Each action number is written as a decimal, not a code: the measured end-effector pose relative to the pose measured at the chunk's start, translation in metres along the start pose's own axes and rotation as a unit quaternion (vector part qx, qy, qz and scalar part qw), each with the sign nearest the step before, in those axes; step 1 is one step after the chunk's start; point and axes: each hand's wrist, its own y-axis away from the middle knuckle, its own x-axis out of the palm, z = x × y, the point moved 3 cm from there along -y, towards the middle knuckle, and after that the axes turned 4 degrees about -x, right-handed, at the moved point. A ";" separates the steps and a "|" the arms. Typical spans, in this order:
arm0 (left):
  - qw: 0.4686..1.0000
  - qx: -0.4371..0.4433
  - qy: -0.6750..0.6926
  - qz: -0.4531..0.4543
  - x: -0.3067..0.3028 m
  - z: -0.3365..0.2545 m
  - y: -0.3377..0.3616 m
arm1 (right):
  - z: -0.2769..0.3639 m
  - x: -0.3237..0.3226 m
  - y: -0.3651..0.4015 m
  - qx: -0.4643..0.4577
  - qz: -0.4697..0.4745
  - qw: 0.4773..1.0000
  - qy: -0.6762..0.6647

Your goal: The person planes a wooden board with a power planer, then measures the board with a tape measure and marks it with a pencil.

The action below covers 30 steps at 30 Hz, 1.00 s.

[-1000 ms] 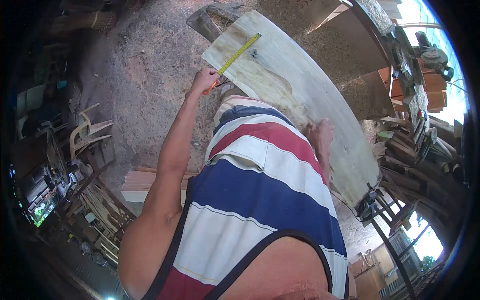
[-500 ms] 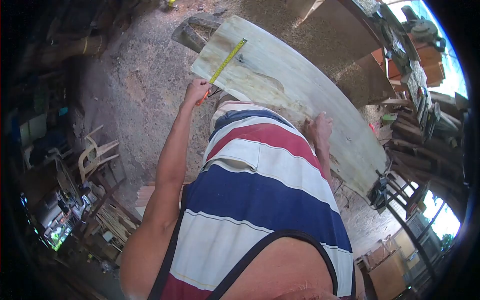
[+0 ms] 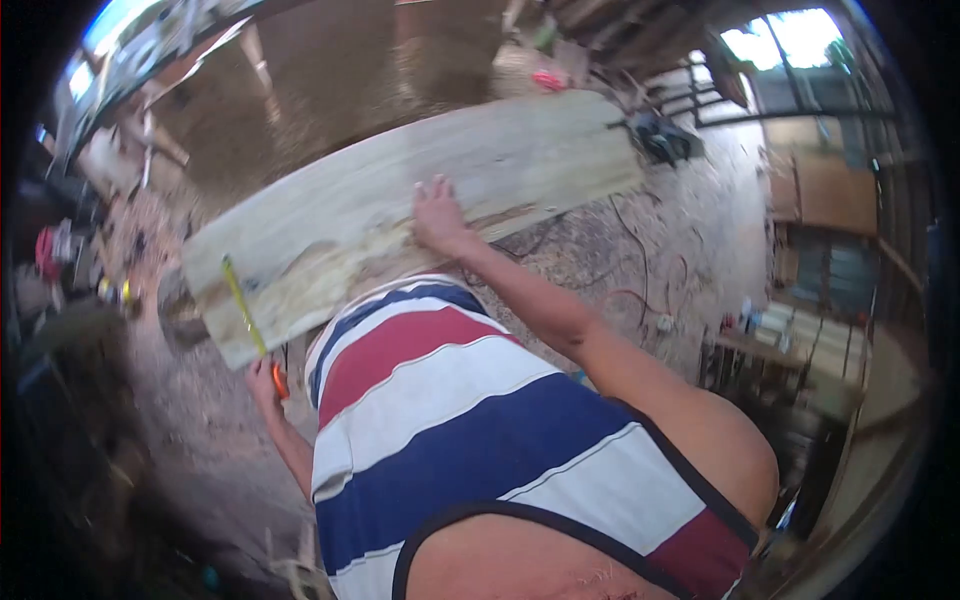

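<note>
A long pale wooden board (image 3: 340,205) lies in front of me, with darker stained patches along its near side. My left hand (image 3: 262,382) is closed around a tape measure (image 3: 280,380) with an orange case, just off the board's near left corner. Its yellow blade is drawn out across the board's left end. Toward the middle of the board, my right hand (image 3: 440,218) rests on the near part of the surface, its fingers stretched out and holding nothing.
A dark power tool (image 3: 660,137) sits at the board's right end. Cords (image 3: 640,240) trail over the dusty ground right of me. A broad brown panel (image 3: 330,80) stands beyond the board. Wooden cabinets (image 3: 830,190) and a bench with stacked pieces (image 3: 790,335) are at right.
My view has swung to the right. My right hand has gone from the board's near edge farther onto its surface, fingers now extended. The tape stays drawn out across the left end.
</note>
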 end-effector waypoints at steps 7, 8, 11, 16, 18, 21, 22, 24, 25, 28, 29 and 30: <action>1.000 -0.015 -0.017 0.021 -0.013 0.004 -0.010 | 0.005 0.014 -0.004 0.039 -0.017 0.999 -0.011; 0.999 -0.016 -0.012 0.027 -0.013 0.006 -0.012 | 0.003 0.017 -0.005 0.038 -0.027 0.999 -0.014; 1.000 -0.011 -0.006 0.023 -0.011 0.003 -0.008 | 0.003 0.014 -0.002 0.033 -0.046 0.998 -0.024; 0.999 -0.031 -0.028 -0.004 -0.006 0.014 -0.024 | -0.012 0.030 0.003 -0.055 -0.004 0.998 -0.007; 0.998 0.026 0.040 0.027 -0.010 0.036 -0.033 | -0.009 0.006 0.023 -0.064 -0.081 0.992 -0.074; 0.998 0.031 0.012 -0.049 0.002 0.008 -0.001 | -0.001 -0.015 0.012 -0.041 0.000 0.997 -0.063; 0.996 0.046 -0.021 -0.068 0.008 -0.021 0.026 | -0.001 -0.013 0.010 -0.036 -0.018 0.997 -0.073; 0.997 0.037 0.005 -0.069 0.008 -0.011 0.019 | -0.002 -0.015 0.010 -0.026 -0.032 0.996 -0.077; 0.996 0.032 -0.001 -0.078 0.008 -0.011 0.019 | -0.001 -0.015 0.010 -0.029 -0.027 0.996 -0.074; 0.995 0.024 -0.024 -0.092 0.009 -0.015 0.021 | -0.006 -0.010 0.005 -0.049 -0.028 0.997 -0.054; 0.995 0.026 -0.029 -0.096 0.009 -0.018 0.024 | -0.009 -0.008 0.004 -0.058 -0.033 0.997 -0.046; 0.994 0.028 -0.034 -0.100 0.009 -0.015 0.021 | -0.008 -0.008 0.003 -0.054 -0.025 0.997 -0.040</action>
